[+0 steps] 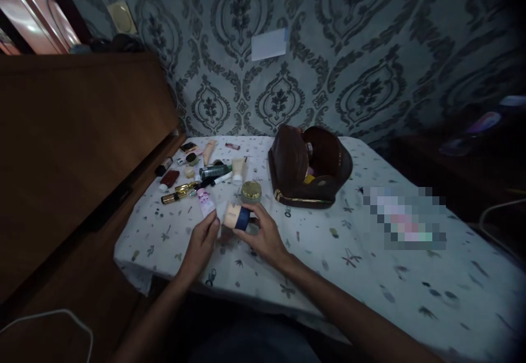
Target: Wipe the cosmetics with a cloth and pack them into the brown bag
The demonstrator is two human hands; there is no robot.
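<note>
Left fingers [212, 225] hold one tube [205, 202], right fingers [257, 210] one blue-and-beige jar [236, 216]

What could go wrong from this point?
1. The right hand holds the beige-and-blue jar tipped on its side; it might slip, or leak if the blue end is a loose lid (can't tell).
2. The gold-topped jar sits just beyond that hand and could get knocked.
3. The left hand grips a pink-and-white tube near the gold tubes, which might roll if bumped.
</note>
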